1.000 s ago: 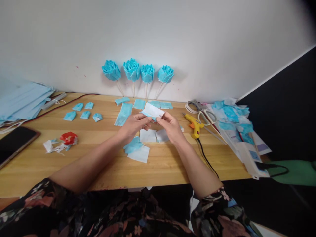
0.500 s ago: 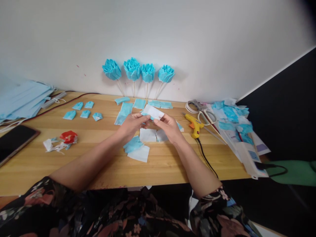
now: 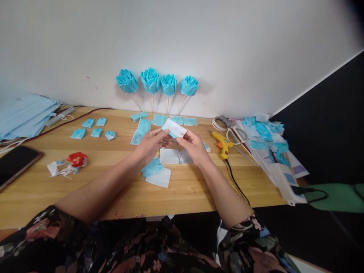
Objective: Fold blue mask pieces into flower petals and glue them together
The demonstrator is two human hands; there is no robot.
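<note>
Between my two hands, above the middle of the table, is a small piece of mask fabric (image 3: 176,128), white on top with a light blue strip along its lower edge. My left hand (image 3: 152,144) pinches its left end, thumb in front. At the other end, the thumb and fingers of my right hand (image 3: 193,145) grip it. Below lie white fabric pieces (image 3: 169,156) and a crumpled blue piece (image 3: 153,167) overlapping a white one (image 3: 158,177). Flat blue pieces (image 3: 141,131) lie behind my left hand.
Blue fabric flowers (image 3: 150,80) on sticks lean against the wall. Folded petals (image 3: 78,133), a red-and-white scrap (image 3: 77,159), a phone (image 3: 19,165) and stacked masks (image 3: 25,113) are on the left. A yellow glue gun (image 3: 223,146), scissors (image 3: 237,134) and blue scraps (image 3: 261,131) lie right.
The whole view has shifted slightly. Both hands still grip the fabric piece in nearly the same place, and its white face is tilted a little differently.
</note>
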